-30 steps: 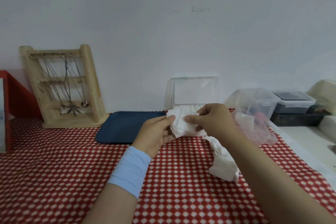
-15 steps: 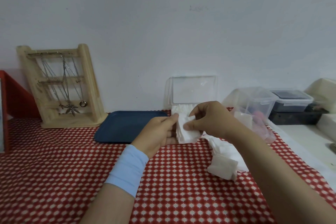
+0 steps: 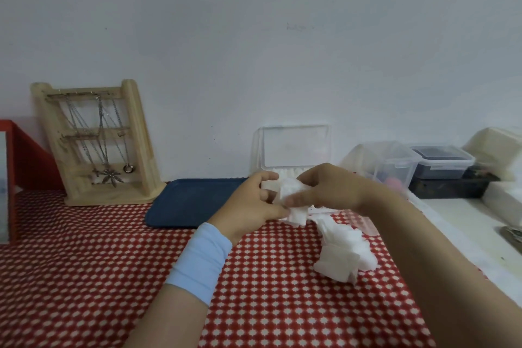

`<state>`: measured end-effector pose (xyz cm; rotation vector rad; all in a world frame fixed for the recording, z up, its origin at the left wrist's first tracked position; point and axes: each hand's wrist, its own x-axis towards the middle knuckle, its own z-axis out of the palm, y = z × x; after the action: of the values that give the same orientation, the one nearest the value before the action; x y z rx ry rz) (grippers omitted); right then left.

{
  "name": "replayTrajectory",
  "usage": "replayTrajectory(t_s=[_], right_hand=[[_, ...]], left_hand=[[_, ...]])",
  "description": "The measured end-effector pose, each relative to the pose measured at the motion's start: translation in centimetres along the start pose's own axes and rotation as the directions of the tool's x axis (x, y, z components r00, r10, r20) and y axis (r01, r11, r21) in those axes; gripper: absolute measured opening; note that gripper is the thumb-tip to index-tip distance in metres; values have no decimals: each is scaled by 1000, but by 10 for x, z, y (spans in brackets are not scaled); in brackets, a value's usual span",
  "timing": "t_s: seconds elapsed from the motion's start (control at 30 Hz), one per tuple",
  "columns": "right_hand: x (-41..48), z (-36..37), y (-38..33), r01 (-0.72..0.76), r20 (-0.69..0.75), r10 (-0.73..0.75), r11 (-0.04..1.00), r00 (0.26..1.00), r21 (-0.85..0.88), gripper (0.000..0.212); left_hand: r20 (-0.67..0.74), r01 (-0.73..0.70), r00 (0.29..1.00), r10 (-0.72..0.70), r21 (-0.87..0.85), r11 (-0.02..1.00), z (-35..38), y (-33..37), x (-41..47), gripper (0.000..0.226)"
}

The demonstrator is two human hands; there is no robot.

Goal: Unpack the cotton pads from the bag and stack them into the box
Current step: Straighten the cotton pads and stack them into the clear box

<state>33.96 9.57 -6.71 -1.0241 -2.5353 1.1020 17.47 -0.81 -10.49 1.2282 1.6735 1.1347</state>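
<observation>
The surface [image 3: 84, 277], under a red-and-white checked cloth, runs to a pale wall. At its far left stands a wooden jewellery stand [image 3: 93, 147]; a blue tray [image 3: 192, 200] lies right of it. Further right, against the wall, sits the clear box [image 3: 293, 147] with its lid upright and white pads showing in its base. A loose pile of cotton pads [image 3: 341, 254] lies on the cloth near the right edge. Just in front of the box, the left hand [image 3: 248, 206] and right hand [image 3: 330, 189] pinch a small stack of pads [image 3: 293, 203] between them, fingers curled on either side, held above the cloth.
</observation>
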Motion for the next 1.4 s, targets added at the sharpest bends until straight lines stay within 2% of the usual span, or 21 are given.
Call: replayTrajectory(t_s=[0.07,0.17,0.23,0.3,0.4,0.47,0.53,0.57,0.63,0.7,0.87,0.93,1.07,1.13,1.17,1.27,1.33,1.4], right_hand=[[4,-16,-2,3,-41,-4,999,999,-38,24],[12,-44,0,-6,-160,17,998,987,65,25],[15,-62,5,-19,-246,58,987,967,157,20],[18,-75,13,-27,-301,84,982,950,187,17],[26,-80,26,-103,-285,162,972,945,211,16],[33,-77,35,-135,-250,198,960,948,246,19],[40,-70,39,-171,-200,217,959,955,226,23],[43,-65,40,-190,-178,222,965,959,180,24],[49,-54,40,-204,-157,206,978,966,32,24],[53,-45,39,-203,-155,182,970,971,-135,24],[60,-36,29,-261,-146,219,862,965,-434,32],[62,-32,23,-282,-171,224,788,959,-547,34],[64,-27,13,-336,-216,274,548,937,-766,30],[69,-21,9,-340,-214,288,519,933,-784,22],[72,-16,7,-339,-196,303,547,932,-765,20],[80,-8,2,-378,-49,428,731,902,-568,31],[73,-16,-3,-407,30,467,798,884,-444,35],[64,-26,-5,-445,17,471,843,882,-302,32]], left_hand=[[-15,-22,1000,23,52,998,0,12,7,71],[-120,-63,990,76,105,992,-2,30,27,69],[-205,-91,970,128,180,979,-2,40,43,52],[-189,-120,962,197,357,926,6,45,59,30],[22,-187,975,220,615,766,23,42,78,26],[140,-194,981,137,776,600,32,39,87,32],[141,-153,988,60,882,447,32,36,91,35],[127,-137,991,52,902,410,31,35,91,33],[106,-119,993,55,900,419,25,31,91,30],[95,-104,995,42,869,484,20,28,92,28],[96,-89,995,15,849,521,18,24,96,30],[97,-92,995,18,840,534,18,22,98,31],[102,-105,994,35,834,542,16,16,98,34],[104,-118,993,57,828,549,15,14,95,35],[103,-122,993,65,823,555,15,12,94,35],[106,-138,990,90,800,583,13,8,90,37],[117,-169,985,125,779,604,10,4,86,40],[138,-199,980,146,759,620,8,1,82,47]])
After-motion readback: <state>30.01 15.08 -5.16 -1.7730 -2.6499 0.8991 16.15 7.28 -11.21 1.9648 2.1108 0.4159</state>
